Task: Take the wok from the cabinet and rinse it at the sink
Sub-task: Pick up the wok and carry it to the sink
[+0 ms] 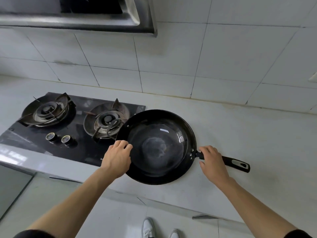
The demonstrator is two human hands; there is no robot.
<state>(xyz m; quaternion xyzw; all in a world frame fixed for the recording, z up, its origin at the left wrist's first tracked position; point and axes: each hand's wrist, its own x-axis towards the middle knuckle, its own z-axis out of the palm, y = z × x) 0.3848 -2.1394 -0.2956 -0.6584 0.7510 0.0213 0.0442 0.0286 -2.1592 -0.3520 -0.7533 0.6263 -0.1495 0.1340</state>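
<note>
A black wok (159, 134) with a long black handle sits on the pale countertop (240, 134), just right of the gas stove. My left hand (116, 158) curls over the wok's left rim and grips it. My right hand (212, 160) rests on the handle where it joins the pan, fingers wrapped around it. The handle's far end sticks out to the right past my hand. The wok looks empty, with a dull patch at its bottom. No sink or cabinet is in view.
A black glass two-burner gas stove (51, 145) with two knobs lies left of the wok. A steel range hood (85, 19) hangs above it. White wall tiles run behind the counter. My white shoes show on the floor below the counter edge.
</note>
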